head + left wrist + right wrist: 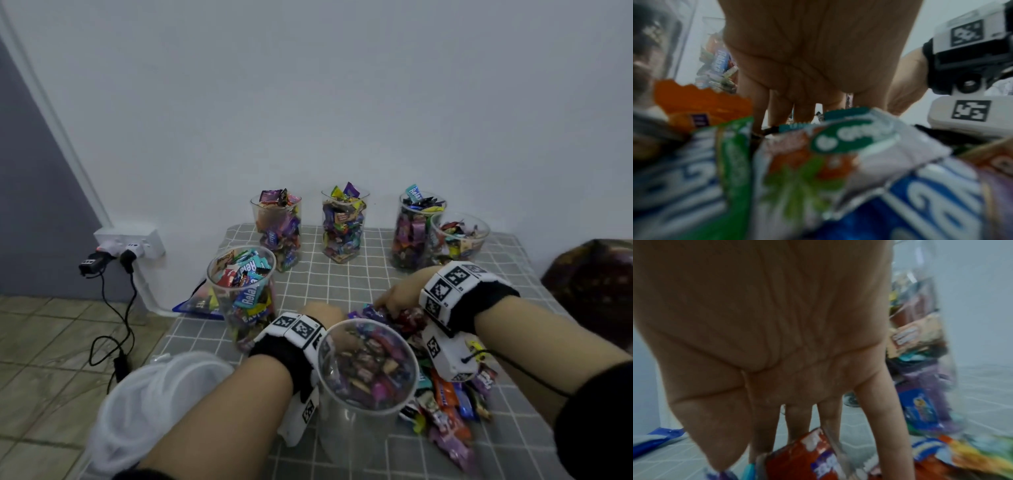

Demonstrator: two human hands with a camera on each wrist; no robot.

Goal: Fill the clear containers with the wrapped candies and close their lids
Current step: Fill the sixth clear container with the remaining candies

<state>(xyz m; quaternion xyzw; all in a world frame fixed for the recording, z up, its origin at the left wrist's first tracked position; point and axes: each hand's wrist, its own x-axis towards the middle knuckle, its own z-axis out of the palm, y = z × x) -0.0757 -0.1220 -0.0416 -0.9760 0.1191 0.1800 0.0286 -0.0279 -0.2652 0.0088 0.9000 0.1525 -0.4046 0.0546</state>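
We see both hands down in the pile of wrapped candies (pixel 445 394) on the near right of the grey checked tabletop (pixel 342 284). The right hand (pixel 394 296) reaches into the far edge of the pile, fingers (pixel 885 426) extended down onto a red wrapper (pixel 807 456); whether it grips the wrapper we cannot tell through the blur. The left hand (pixel 325 315) sits just behind the near clear container (pixel 368 363), which stands part-filled and lidless beside the pile; its fingers (pixel 781 112) point down straight among the wrappers, holding nothing we can see. Five more filled containers stand open farther back: one at left (pixel 241 274), three along the wall (pixel 344 222), a round one at far right (pixel 460 236)
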